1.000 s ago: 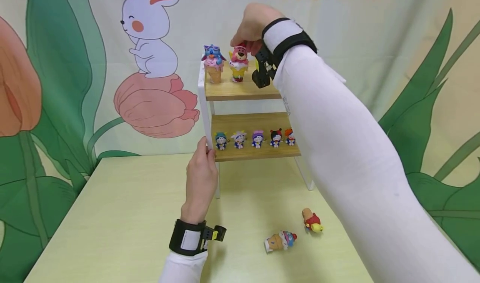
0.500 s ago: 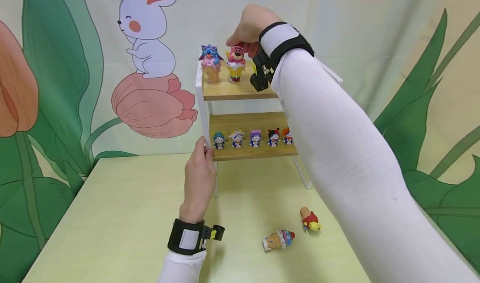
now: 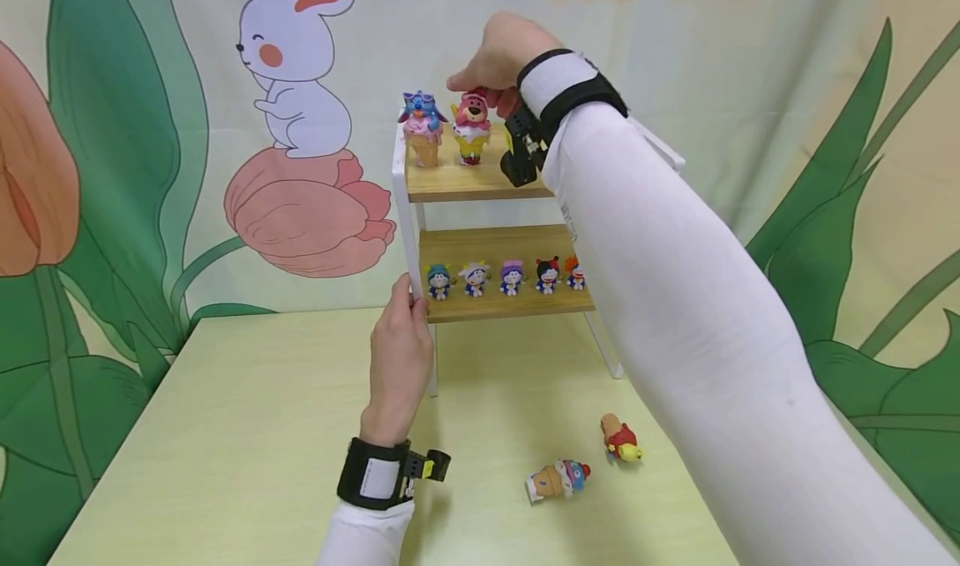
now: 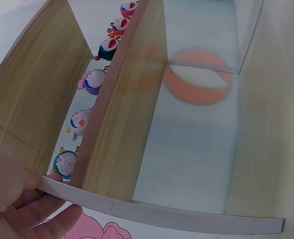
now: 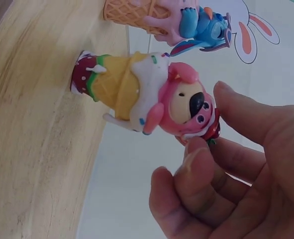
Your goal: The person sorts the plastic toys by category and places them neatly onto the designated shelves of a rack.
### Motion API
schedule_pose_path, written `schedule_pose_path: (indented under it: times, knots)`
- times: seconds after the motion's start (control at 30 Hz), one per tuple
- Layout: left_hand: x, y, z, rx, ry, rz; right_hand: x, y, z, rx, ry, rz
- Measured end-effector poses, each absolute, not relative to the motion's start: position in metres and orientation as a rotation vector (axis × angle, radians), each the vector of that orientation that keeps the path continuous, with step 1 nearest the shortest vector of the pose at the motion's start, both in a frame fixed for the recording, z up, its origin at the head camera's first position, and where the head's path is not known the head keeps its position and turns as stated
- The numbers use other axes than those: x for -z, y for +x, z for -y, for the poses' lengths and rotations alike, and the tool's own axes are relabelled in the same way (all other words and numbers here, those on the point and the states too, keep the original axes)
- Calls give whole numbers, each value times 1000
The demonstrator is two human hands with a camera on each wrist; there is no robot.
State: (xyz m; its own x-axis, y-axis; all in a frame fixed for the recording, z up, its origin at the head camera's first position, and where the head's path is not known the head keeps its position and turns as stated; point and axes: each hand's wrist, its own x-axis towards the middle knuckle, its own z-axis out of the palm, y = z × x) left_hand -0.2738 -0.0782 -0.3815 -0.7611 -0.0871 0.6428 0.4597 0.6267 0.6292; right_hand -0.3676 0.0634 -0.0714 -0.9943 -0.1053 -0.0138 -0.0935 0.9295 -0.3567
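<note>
My right hand (image 3: 510,53) is at the head of a pink bear ice-cream figurine (image 3: 471,128) standing on the top board of a two-tier shelf (image 3: 480,187). In the right wrist view its thumb (image 5: 241,112) is extended beside the figurine's strawberry hat, and the fingers are loosely bent at the other side. A blue big-eared figurine on a pink cone (image 3: 423,131) stands to the left of the bear. My left hand (image 3: 401,349) grips the shelf's white side frame (image 4: 186,214) at the lower board, thumb and fingers on either side of it.
Several small blue-and-white figurines in coloured hats (image 3: 512,277) line the lower board. On the table (image 3: 262,433) lie a cone figurine with a blue-and-red top (image 3: 558,480) and a red-and-yellow figurine (image 3: 620,438). A printed cloth (image 3: 300,191) hangs behind.
My right thumb has straightened and shifted slightly left, away from the bear's head. The bear figurine stays in place on the shelf, and my left hand keeps its hold.
</note>
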Motion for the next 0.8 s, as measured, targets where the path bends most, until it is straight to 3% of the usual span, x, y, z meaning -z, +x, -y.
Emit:
schedule_pose_path:
  times: [0.47, 0.8]
  knots:
    - [380, -276, 83, 1090, -305, 2197, 73, -358, -76, 336, -160, -3170]
    - [378, -280, 91, 1104, -312, 2195, 67, -334, -128, 241, -300, -3296]
